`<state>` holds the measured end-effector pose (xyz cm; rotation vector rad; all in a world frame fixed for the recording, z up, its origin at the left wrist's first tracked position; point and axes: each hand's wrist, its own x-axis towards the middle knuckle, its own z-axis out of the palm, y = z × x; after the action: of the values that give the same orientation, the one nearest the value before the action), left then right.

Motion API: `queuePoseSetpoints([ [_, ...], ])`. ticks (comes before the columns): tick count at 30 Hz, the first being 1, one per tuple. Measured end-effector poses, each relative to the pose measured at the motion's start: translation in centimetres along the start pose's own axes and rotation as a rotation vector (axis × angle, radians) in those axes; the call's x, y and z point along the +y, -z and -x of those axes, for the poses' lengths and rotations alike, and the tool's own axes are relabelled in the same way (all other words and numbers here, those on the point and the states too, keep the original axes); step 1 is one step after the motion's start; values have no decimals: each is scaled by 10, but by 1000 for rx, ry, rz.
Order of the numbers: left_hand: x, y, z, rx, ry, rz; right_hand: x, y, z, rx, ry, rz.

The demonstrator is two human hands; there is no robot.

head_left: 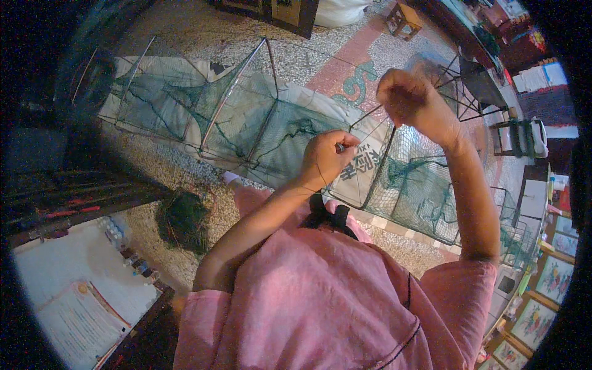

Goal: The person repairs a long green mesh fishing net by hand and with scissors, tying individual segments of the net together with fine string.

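A long collapsible net trap of green mesh, stretched over several rectangular wire frames, lies across the floor in front of me. My left hand is closed in a pinch above its middle, near the edge of a frame; whatever is between the fingers is too small to make out. My right hand is raised higher and farther right, curled into a fist beside the top of another frame. What it grips is hidden. A thin dark strand runs by my left wrist. Beneath the mesh lies a whitish sheet with dark printing.
A heap of dark green netting lies on the speckled floor at my left. A table with papers stands at the lower left. Toward the far right are a small wooden stool, a black folding chair and crowded shelves.
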<state>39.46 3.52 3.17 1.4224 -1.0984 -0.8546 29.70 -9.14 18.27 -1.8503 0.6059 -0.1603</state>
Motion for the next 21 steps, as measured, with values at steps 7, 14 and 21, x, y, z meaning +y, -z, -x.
queuePoseSetpoints([
  [7, 6, 4, -2, -23, 98, 55, 11, 10, -11, 197, -25, 131],
  [14, 6, 0, 1, -54, 73, -10, 19, 11, -23, 269, -70, 19],
  [21, -5, -4, 4, -14, 49, 48, 25, 14, -36, 328, -66, -65],
])
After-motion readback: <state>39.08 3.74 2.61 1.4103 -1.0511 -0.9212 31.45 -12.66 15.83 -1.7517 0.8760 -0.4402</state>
